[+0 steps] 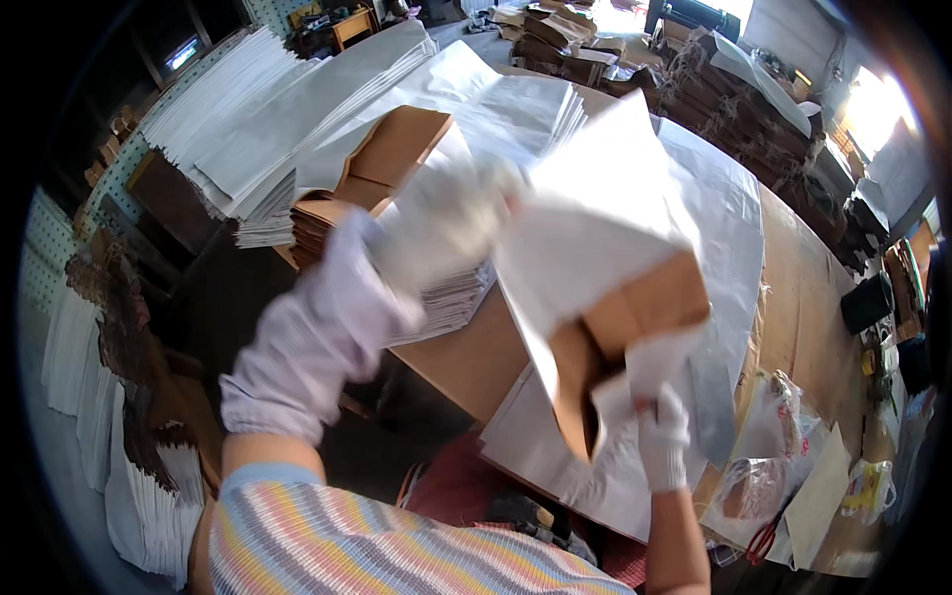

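Note:
A large paper bag (pixel 605 228), white outside and brown inside, is lifted off the table with its folded brown end spread toward me. My right hand (pixel 664 436), in a white glove, pinches the near edge of that bag. My left hand (pixel 476 203), gloved and with a pale lilac sleeve cover on the arm, is at the bag's left edge. Motion smears it, so its fingers cannot be made out. Beyond my left forearm lies a stack of folded bags (pixel 397 149) with brown showing. Flat white paper sheets (pixel 575 481) lie under the lifted bag.
Tall stacks of white paper (pixel 307 109) cover the table's far left. Scissors with red handles (pixel 762 543) and clear plastic bags (pixel 749 486) lie at the right edge of the brown tabletop (pixel 803 297). Bundled brown stacks (pixel 734 109) stand behind. More white stacks (pixel 159 496) are at lower left.

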Tool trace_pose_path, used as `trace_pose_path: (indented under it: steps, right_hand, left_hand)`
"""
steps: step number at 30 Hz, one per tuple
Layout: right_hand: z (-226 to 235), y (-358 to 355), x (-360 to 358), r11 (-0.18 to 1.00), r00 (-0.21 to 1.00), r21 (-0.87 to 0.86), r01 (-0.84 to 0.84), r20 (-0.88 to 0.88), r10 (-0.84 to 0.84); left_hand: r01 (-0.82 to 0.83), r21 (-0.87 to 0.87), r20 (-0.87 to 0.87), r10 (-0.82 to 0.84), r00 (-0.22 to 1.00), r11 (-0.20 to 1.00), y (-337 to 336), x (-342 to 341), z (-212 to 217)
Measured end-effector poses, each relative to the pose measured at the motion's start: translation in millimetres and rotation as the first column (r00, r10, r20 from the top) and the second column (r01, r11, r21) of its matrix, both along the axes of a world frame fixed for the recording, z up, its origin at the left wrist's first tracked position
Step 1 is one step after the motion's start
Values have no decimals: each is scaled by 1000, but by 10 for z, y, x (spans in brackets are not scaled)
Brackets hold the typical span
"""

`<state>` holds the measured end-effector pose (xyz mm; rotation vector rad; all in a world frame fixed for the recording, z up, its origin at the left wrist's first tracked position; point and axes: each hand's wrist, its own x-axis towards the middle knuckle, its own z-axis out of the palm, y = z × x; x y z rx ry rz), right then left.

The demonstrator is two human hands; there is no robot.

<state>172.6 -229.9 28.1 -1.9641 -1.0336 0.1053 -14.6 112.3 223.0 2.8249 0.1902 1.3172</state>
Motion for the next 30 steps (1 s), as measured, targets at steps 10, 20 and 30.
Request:
trace_pose_path:
  steps: [10,20,30]
  right_hand:
    - [1069,3325,-510,925,966,-339,-174,123,227]
    - [141,658,-292,858,868,-373,-352,212,449]
    - [96,-1127,-113,554,805,-621,555,233,-545]
  left_hand:
    - [-672,-444,-247,640,728,593,3394,-1612,-282]
    - [-444,-572,108,600,792,689,1672,-2197,-193]
    - [175,-190,-380,-236,894,966,-1296,91,-1264]
